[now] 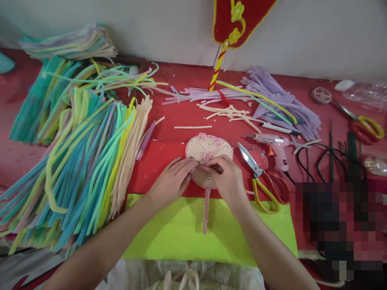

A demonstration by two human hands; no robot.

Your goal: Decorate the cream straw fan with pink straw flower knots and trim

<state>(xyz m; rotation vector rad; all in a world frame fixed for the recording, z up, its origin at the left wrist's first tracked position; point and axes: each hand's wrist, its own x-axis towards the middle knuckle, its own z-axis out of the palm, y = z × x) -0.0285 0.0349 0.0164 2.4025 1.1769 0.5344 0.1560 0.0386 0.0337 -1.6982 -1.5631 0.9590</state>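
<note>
A small round fan [208, 151] woven from cream pipe cleaners, with pink trim on top and a twisted pink handle [206, 209], lies on the red table. Both hands rest on its lower half. My left hand [172, 180] presses its fingertips on the fan's left edge, fingers close together. My right hand [227, 177] pinches at the fan's middle and seems to hold a thin dark tool, partly hidden.
A large fan of coloured pipe cleaners [75, 161] fills the left. Purple and cream pieces [272, 100] lie at the back. Scissors [263, 177] and a pink glue gun [272, 147] sit to the right, a second pair of scissors [363, 125] farther right. A lime green sheet [181, 233] lies in front.
</note>
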